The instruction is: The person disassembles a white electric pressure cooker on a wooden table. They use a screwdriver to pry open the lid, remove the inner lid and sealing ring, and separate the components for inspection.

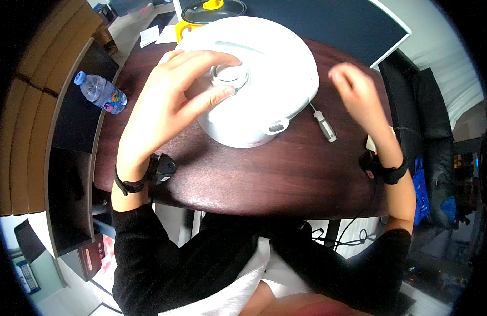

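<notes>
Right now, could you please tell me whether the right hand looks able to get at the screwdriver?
Probably yes: the right hand is raised nearby, and the screwdriver lies with its handle uncovered; only its shaft's end seems hidden by the white container.

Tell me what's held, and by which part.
The left hand holds the white vessel by the round knob on top, between thumb and fingers. Nothing shows in the right hand, though it is blurred.

Black sleeves (141,247) left and right, white cloth (254,259) between them; a black wrist strap (395,175) on each side carries a small, boxy black device (166,167)
</notes>
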Available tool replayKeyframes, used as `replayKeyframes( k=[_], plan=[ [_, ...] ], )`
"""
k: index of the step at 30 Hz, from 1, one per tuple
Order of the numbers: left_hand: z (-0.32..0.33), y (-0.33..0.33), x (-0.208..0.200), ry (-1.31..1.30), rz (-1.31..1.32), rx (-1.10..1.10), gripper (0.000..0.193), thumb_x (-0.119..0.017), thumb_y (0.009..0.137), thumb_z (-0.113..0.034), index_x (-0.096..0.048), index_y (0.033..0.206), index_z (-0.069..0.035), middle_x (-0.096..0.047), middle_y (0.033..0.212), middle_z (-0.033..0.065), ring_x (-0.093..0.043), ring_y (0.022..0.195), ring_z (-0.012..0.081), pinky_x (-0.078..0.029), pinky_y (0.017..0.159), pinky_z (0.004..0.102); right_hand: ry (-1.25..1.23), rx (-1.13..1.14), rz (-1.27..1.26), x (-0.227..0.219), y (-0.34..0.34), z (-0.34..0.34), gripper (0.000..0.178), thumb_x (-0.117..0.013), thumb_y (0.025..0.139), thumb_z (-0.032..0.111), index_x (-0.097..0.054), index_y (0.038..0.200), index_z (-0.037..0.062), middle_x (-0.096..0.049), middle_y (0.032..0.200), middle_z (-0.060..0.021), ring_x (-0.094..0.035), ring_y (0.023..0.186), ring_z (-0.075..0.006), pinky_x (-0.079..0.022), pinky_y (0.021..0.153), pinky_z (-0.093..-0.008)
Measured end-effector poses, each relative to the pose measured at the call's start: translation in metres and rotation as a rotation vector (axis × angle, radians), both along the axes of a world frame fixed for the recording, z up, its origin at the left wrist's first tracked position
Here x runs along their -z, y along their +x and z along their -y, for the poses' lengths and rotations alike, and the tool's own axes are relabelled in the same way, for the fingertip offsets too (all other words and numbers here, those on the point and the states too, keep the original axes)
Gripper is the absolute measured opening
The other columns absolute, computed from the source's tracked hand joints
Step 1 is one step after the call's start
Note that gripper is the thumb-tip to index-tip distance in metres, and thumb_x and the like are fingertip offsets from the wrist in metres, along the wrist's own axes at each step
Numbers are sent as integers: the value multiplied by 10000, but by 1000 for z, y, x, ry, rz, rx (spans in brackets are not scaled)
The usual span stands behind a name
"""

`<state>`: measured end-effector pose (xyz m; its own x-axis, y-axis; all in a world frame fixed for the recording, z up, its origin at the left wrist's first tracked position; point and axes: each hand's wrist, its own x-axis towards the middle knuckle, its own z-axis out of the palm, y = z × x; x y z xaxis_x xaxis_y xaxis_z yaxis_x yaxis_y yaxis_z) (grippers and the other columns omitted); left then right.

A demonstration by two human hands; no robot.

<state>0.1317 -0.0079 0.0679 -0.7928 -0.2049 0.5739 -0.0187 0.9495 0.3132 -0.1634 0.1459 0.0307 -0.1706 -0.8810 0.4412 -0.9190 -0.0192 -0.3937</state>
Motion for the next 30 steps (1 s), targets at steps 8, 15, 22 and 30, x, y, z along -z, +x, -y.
replayKeyframes(
  k=[8,15,22,30],
  plan=[
    [5,3,-4,60,43,34,299,-672,786,-221,-630,1045,-80,-645,1004,89,-587,984,240,-393,901,360,314,-204,689,-77,90,86,483,-263,995,367,-533,1065,-27,-587,1038,-177,-577,926,-233,-487,813,-338],
    [6,2,-5,44,35,52,285,-685,772,-219,-636,1019,-86,-645,987,80,-589,973,241,-392,900,360,170,-160,522,-65,103,99,625,-185,990,420,-575,1018,-68,-626,924,-232,-614,888,-303,-485,782,-378],
    [10,3,-1,24,-4,78,283,-681,777,-219,-634,1020,-80,-644,985,88,-590,968,247,-403,885,364,404,-182,224,-90,117,95,574,-234,980,432,-567,1093,-22,-641,907,-215,-659,760,-309,-537,687,-368],
    [9,14,-9,47,-63,88,738,-810,592,-282,-503,1235,-90,-542,1169,145,-543,1056,293,-419,913,378,390,-422,74,-124,114,107,558,-334,955,466,-619,935,-13,-596,721,-137,-592,584,-196,-501,530,-278]
  ],
)
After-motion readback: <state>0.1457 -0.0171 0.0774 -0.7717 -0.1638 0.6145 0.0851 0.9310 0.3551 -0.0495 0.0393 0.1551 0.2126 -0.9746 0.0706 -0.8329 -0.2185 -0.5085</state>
